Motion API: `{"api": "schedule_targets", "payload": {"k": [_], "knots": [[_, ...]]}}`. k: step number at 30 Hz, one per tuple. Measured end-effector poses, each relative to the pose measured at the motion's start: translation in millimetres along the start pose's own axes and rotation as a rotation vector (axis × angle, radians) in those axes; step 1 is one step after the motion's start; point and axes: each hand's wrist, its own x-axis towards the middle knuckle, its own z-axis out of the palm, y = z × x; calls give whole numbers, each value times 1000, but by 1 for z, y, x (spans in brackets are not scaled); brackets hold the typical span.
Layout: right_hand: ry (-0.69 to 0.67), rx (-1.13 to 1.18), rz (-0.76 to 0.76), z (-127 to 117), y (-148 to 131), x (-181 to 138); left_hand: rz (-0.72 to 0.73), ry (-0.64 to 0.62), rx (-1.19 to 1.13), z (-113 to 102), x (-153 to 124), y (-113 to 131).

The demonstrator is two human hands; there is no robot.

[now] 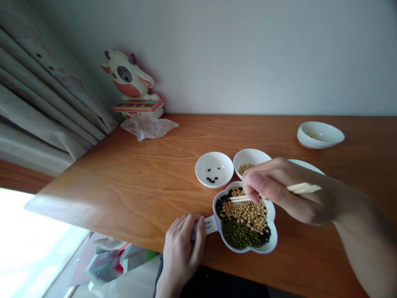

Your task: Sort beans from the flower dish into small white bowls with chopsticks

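A flower-shaped white bowl (273,244) holds mixed yellow, green and black beans near the table's front edge. My left hand (182,244) is closed around the bowl's handle (210,224). Above the bowl, my right hand (279,188) grips a pair of pale chopsticks (240,198), whose tips rest over the yellow beans. Behind the bowl stands a small white dish (214,163) with a few black beans. Beside that is another small dish (249,159) with yellow beans, partly hidden by my right hand.
The wooden table (139,182) meets a white wall. A cow-shaped toy (132,85) and a crumpled clear plastic bag (149,126) sit at the back left by a curtain. A white bowl (321,134) stands back right. Another white dish's rim (305,164) peeks behind my right hand.
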Motion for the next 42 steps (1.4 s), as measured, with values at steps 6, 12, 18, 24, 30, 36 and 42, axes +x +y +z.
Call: {"api": "schedule_targets", "payload": {"k": [6, 12, 18, 24, 30, 36, 42], "knots": [[46, -101, 222, -14, -3, -13, 15, 18, 12, 0, 1, 1], [6, -115, 196, -5, 5, -8, 18, 21, 24, 0, 0, 0], [61, -3, 129, -16, 10, -35, 17, 19, 24, -1, 0, 1], [93, 84, 58, -18, 9, -46, 24, 13, 27, -3, 0, 2], [-58, -13, 99, -15, 3, -29, 16, 19, 39, -2, 0, 2], [4, 24, 73, -18, 10, -39, 11, 15, 38, -2, 1, 4], [-32, 65, -2, -9, 21, -36, 10, 11, 33, -2, 0, 5]]}}
